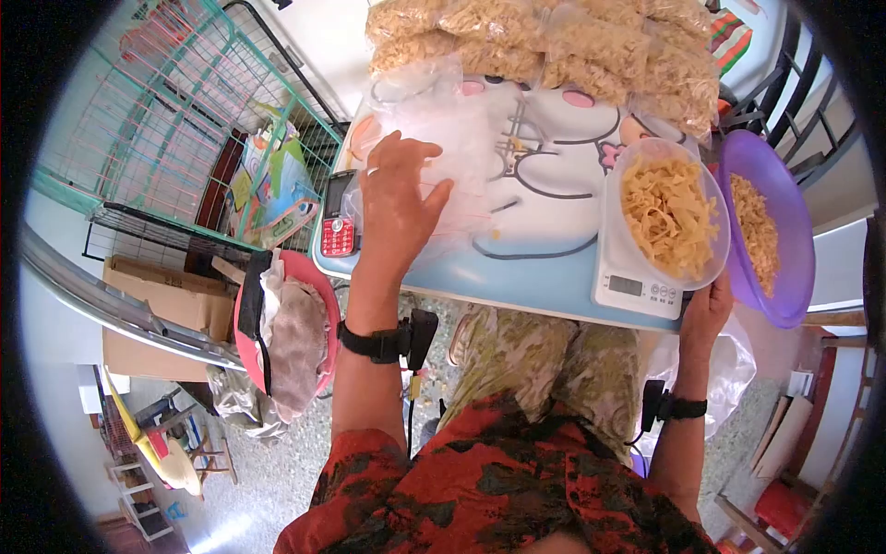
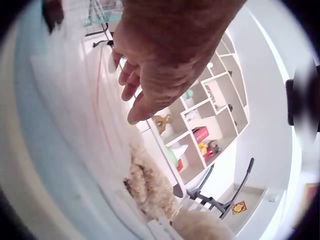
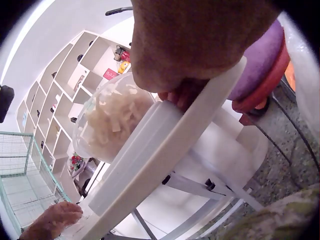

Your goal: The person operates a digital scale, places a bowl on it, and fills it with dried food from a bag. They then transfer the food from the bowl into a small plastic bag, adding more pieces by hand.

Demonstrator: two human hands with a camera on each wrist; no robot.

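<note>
My left hand (image 1: 401, 198) is spread with bent fingers over a stack of clear plastic bags (image 1: 461, 138); the left wrist view shows this hand (image 2: 157, 65) above the bags (image 2: 85, 110) with nothing gripped. A clear bowl of flat yellowish pieces (image 1: 669, 217) sits on a white scale (image 1: 628, 288). My right hand (image 1: 709, 309) is at the scale's right corner, under the bowl's edge, its fingers mostly hidden. Seen from the right wrist, its curled fingers are partly covered by a pale edge beside the bowl (image 3: 112, 120).
Filled bags (image 1: 591, 55) are piled along the table's far side. A purple basin (image 1: 794, 249) holding more pieces stands at the right. A red-keyed phone (image 1: 339, 236) lies near the left edge. Left of the table are a green wire cage (image 1: 175, 102) and a pink basket (image 1: 318, 277) with cloth.
</note>
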